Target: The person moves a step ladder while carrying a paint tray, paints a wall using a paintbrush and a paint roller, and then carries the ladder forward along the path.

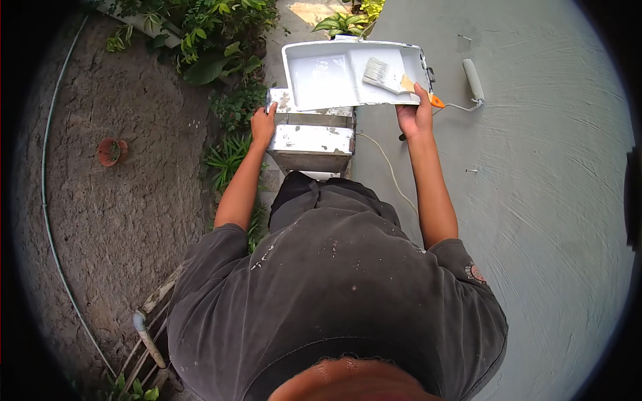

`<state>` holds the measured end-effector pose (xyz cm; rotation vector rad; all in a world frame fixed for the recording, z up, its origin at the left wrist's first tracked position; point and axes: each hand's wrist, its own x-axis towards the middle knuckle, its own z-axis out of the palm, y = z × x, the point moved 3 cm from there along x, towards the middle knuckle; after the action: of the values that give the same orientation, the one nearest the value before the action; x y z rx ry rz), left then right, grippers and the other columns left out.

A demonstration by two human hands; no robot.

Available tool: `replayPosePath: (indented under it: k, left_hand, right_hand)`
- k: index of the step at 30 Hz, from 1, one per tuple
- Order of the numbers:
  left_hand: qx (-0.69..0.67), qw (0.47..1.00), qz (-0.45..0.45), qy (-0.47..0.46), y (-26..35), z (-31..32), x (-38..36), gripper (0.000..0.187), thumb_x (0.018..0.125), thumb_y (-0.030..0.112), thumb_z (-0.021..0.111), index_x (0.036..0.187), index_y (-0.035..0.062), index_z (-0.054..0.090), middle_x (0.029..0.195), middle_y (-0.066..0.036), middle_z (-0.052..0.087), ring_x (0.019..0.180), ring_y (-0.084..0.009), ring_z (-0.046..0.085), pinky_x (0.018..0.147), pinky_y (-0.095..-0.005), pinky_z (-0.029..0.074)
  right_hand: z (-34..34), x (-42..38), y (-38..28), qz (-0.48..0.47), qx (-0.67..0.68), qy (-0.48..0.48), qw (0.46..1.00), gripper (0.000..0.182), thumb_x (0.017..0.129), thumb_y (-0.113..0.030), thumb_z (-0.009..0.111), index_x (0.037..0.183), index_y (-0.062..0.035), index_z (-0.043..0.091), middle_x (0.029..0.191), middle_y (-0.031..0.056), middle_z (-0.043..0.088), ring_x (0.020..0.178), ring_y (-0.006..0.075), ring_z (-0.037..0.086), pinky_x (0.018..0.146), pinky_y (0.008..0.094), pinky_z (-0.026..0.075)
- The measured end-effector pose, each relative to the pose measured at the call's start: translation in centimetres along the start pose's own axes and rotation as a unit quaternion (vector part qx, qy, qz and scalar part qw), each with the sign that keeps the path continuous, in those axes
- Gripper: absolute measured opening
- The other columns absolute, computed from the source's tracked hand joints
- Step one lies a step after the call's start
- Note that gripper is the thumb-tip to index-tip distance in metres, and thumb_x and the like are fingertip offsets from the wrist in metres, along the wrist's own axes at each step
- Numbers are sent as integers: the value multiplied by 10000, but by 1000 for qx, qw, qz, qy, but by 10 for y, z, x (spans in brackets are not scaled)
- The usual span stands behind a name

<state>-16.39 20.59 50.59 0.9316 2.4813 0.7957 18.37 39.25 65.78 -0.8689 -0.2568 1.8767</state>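
A white paint tray (317,100) coated with white paint is held out in front of me. My right hand (416,119) grips its near right corner, thumb on the rim and fingers underneath. Inside the tray lies a wide paintbrush (384,75) with white-loaded bristles, its orange handle end poking past the right rim beside my thumb. A paint roller (473,80) with a pale sleeve sticks out to the right; its wire runs back toward that hand, where its grip is mostly hidden. My left hand (263,125) is closed around the left edge of a paint-spattered stepladder (311,138).
A smooth grey wall (535,200) rises close on my right, with small fixings (472,170) jutting out. Leafy plants (227,40) grow along the left of the path. Further left are rough ground, a terracotta pot (112,152) and a long thin hose (45,167). A pale cord (391,167) hangs near the stepladder.
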Motion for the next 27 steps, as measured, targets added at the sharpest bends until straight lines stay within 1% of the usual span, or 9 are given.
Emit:
replayPosePath:
  k: [2,4,10,13,19,23,27]
  left_hand:
    - [0,1000,-2,10,3,-4,0,665,932,552,503,935,-97,649,895,-326,645,913,-490,612,813,-518,471]
    - [18,1000,-15,-17,-1,1,3,658,943,543,488,915,-93,655,892,-331,643,907,-492,612,812,-520,472]
    - [15,999,-29,2,-7,6,5,619,968,510,451,925,-70,664,897,-328,641,901,-500,610,814,-531,465]
    - [28,999,-29,8,-7,6,5,601,978,489,438,916,-64,665,903,-323,644,908,-496,610,818,-534,463]
    - [45,998,-35,-1,-2,1,4,582,979,477,439,933,-57,667,914,-318,646,913,-490,611,827,-531,466]
    - [40,998,-41,5,0,1,4,562,977,467,441,948,-44,671,920,-306,650,918,-483,614,823,-526,473]
    - [41,998,-36,15,-10,10,7,542,976,450,444,957,-43,670,925,-301,650,922,-480,614,818,-529,473]
  right_hand:
    - [3,6,1,7,-1,-7,1000,446,848,-134,675,1229,-8,482,1217,126,570,1125,251,568,990,394,487]
    - [4,11,1,10,-3,-6,1000,450,850,-135,673,1236,-8,479,1230,129,563,1136,254,563,1002,393,480]
    - [2,21,-3,15,-19,-10,1000,456,854,-143,677,1238,-3,476,1236,131,561,1143,257,562,1010,397,473]
    - [-3,26,-6,34,-27,-16,999,453,855,-146,678,1235,1,478,1228,129,566,1137,257,567,1009,396,475]
    - [-6,23,-12,48,-45,-14,998,420,864,-147,668,1215,0,490,1219,131,573,1131,254,573,994,397,485]
    - [-12,25,-2,55,-43,-2,998,419,870,-155,663,1216,3,490,1228,135,570,1133,254,574,993,399,484]
    - [-22,28,13,94,-49,-19,994,411,871,-141,673,1212,6,499,1225,141,581,1144,256,576,1004,398,492]
